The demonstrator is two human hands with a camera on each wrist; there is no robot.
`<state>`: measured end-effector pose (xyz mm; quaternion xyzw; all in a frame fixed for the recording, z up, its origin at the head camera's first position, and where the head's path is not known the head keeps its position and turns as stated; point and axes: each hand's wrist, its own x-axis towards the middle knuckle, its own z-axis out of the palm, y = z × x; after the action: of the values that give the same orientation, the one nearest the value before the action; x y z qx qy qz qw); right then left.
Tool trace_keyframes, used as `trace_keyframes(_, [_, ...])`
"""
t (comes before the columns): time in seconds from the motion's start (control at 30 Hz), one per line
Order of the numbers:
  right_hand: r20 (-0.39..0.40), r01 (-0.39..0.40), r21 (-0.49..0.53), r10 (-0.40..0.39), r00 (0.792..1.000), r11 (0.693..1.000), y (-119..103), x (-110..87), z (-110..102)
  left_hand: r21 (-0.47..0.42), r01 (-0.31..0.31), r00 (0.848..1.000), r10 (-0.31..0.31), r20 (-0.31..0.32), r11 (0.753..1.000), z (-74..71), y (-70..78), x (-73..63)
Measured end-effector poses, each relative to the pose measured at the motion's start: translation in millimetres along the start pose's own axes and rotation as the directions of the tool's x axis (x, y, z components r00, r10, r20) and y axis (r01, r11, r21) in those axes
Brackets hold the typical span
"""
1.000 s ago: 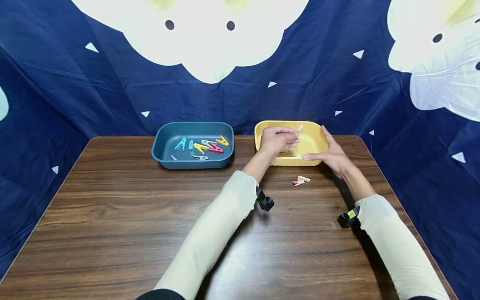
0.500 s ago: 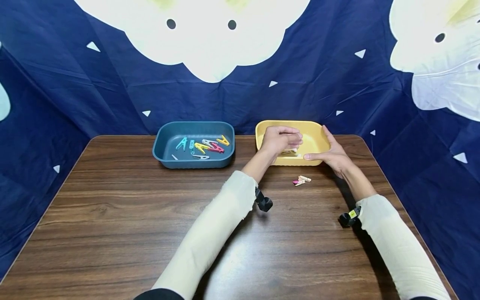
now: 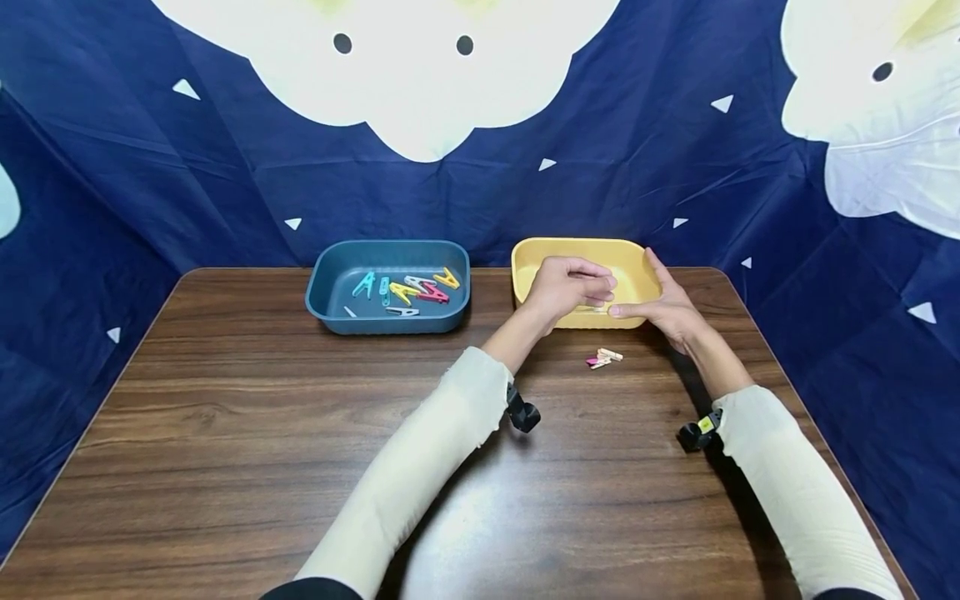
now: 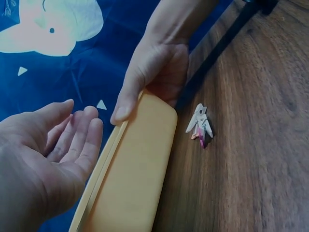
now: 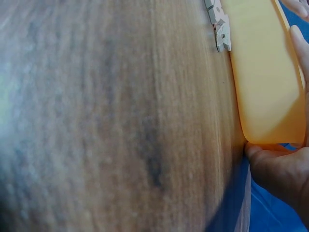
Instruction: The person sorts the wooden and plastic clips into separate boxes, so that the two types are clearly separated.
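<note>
My left hand (image 3: 566, 287) hovers over the yellow basin (image 3: 585, 322), fingers loosely bent. In the left wrist view its palm (image 4: 53, 154) faces up toward the basin's rim, with nothing visible in it. My right hand (image 3: 670, 314) grips the right end of the basin, thumb over the front rim and the other fingers around the outside. Below the left fingertips a pale sliver (image 3: 594, 309) shows inside the basin; much of the interior is hidden by the left hand. In front of the basin lies a small heap of white and pink clothespins (image 3: 604, 358).
A dark blue basin (image 3: 386, 326) stands to the left, holding several clothespins in yellow, red, white and turquoise, such as a yellow one (image 3: 402, 293). Both basins sit near the back edge of the wooden table (image 3: 225, 417), with a blue cloth backdrop (image 3: 300, 183) behind.
A white clothespin pinched in the left fingers was lowered into the yellow basin and let go. The left hand then shifted slightly right, its fingers loosening. The right hand keeps its grip.
</note>
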<state>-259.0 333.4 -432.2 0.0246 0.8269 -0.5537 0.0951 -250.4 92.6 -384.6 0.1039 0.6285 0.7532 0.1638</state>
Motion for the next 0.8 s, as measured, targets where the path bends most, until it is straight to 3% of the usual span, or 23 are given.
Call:
trace_keyframes(0.33, [0.002, 0.007, 0.039, -0.007, 1.000, 0.999, 0, -2.4, 2, 0.092, -0.022, 0.995, 0.013, 0.097, 0.996, 2.5, 2.5, -11.5])
trace_keyframes(0.6, [0.013, 0.025, 0.076, -0.026, 1.000, 0.997, -1, -3.9, 1, 0.149, -0.028, 0.979, -0.002, 0.203, 0.988, 7.3, 5.3, -27.3])
trace_keyframes(0.7, [0.013, 0.018, 0.077, -0.019, 1.000, 0.997, -1, -4.2, 1, 0.192, -0.034, 0.971, -0.013, 0.240, 0.981, 7.4, 4.2, -34.4])
trace_keyframes(0.8, [0.012, 0.007, 0.074, -0.008, 1.000, 0.997, -1, -4.4, 2, 0.285, -0.055, 0.964, -0.024, 0.265, 0.957, 5.9, 0.7, -41.6])
